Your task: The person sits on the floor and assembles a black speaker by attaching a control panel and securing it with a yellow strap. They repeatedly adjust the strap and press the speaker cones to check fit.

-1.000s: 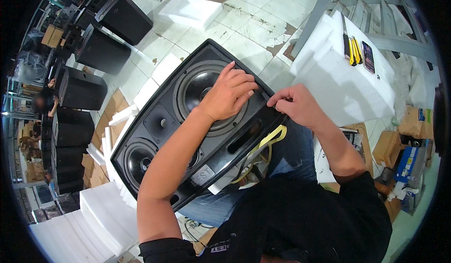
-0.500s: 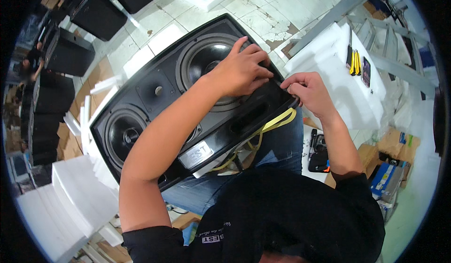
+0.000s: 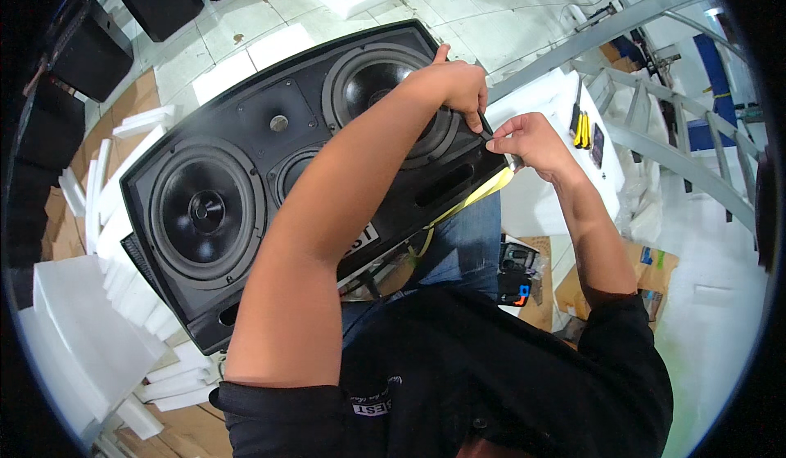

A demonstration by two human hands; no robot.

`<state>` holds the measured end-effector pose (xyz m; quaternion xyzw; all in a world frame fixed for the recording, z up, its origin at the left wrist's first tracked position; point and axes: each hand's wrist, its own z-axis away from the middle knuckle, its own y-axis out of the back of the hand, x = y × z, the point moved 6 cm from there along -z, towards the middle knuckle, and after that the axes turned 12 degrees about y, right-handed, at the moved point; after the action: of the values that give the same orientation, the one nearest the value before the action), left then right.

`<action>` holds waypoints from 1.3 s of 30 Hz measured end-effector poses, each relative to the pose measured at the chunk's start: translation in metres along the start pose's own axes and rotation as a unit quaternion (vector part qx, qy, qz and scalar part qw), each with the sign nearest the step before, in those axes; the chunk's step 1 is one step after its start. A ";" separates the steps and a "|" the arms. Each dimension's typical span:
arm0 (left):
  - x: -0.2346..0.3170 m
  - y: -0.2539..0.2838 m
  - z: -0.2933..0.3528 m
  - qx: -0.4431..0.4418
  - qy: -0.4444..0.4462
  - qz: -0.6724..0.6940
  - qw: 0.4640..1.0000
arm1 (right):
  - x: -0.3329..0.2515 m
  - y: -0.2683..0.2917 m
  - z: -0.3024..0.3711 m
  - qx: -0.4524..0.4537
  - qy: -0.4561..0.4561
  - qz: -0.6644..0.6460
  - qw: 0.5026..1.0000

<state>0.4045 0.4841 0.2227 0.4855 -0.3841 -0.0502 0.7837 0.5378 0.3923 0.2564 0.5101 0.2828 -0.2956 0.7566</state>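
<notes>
A large black speaker cabinet (image 3: 250, 102) lies tilted across my lap, its front facing up, with round cones showing. At its right end my left hand (image 3: 463, 90) is closed, thumb sticking out, its fingers on a thin black strip (image 3: 485, 122) along the edge. My right hand (image 3: 532, 145) pinches the same strip just beside the left fingertips, near the cabinet's corner. Exactly how the left fingers grip it is partly hidden. A yellow ribbon (image 3: 471, 200) hangs along the near side of the cabinet, below the right hand. My left forearm covers part of the middle cone.
Yellow-handled cutters (image 3: 582, 130) and a phone (image 3: 598, 145) lie on white foam (image 3: 532, 102) at right. Beyond stands a metal ladder (image 3: 679, 159). A black tool case (image 3: 516, 274) sits by my leg. White foam blocks (image 3: 90, 327) and black cabinets (image 3: 94, 53) stand at left.
My view has shifted, and the cabinet lies further left in it. The left hand's fingers have drawn down closer to the right fingertips at the edge, where the black strip now shows.
</notes>
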 end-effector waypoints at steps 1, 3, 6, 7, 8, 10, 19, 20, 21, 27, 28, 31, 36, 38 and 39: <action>0.001 -0.002 0.000 -0.009 0.012 -0.001 1.000 | -0.003 0.000 0.001 0.003 -0.013 -0.005 1.000; 0.006 -0.001 0.001 -0.027 0.039 -0.004 0.999 | 0.000 0.003 0.001 0.008 -0.034 -0.005 0.999; 0.009 0.000 -0.004 -0.023 0.055 -0.021 0.998 | -0.009 -0.004 0.004 0.027 -0.049 -0.003 0.998; 0.005 0.000 -0.006 -0.020 0.058 -0.022 0.998 | -0.014 -0.007 0.002 0.031 -0.040 0.000 0.999; 0.006 0.000 -0.003 -0.018 0.027 -0.011 0.999 | -0.014 -0.009 0.004 0.038 -0.036 -0.003 0.999; 0.003 -0.002 0.007 0.060 -0.049 0.009 0.997 | -0.007 -0.010 0.002 0.056 -0.021 -0.034 0.998; -0.008 -0.024 0.068 0.157 -0.212 -0.082 0.961 | 0.007 -0.005 -0.002 0.072 -0.047 -0.109 0.990; -0.006 -0.025 0.069 0.159 -0.210 -0.083 0.961 | 0.006 -0.005 -0.002 0.073 -0.050 -0.107 0.990; -0.005 -0.026 0.070 0.160 -0.208 -0.083 0.961 | 0.006 -0.005 -0.003 0.075 -0.052 -0.105 0.990; -0.007 -0.023 0.072 0.156 -0.213 -0.080 0.961 | -0.002 -0.007 -0.008 0.073 -0.069 -0.097 0.990; -0.006 -0.025 0.072 0.155 -0.212 -0.089 0.961 | 0.004 -0.007 -0.010 0.063 -0.077 -0.105 0.989; -0.002 -0.027 0.070 0.128 -0.209 -0.108 0.964 | 0.007 -0.007 -0.011 0.062 -0.078 -0.108 0.989; -0.005 -0.031 0.068 0.133 -0.198 -0.123 0.963 | 0.006 -0.013 -0.011 0.105 -0.027 -0.064 0.992; -0.003 -0.031 0.069 0.123 -0.188 -0.139 0.965 | 0.012 -0.017 -0.010 0.108 0.001 -0.065 0.992; -0.002 -0.031 0.069 0.112 -0.183 -0.149 0.965 | 0.012 -0.017 -0.009 0.110 0.015 -0.065 0.992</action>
<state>0.3668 0.4191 0.2127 0.6045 -0.4474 -0.2105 0.6245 0.5323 0.3938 0.2345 0.5750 0.2930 -0.3660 0.6705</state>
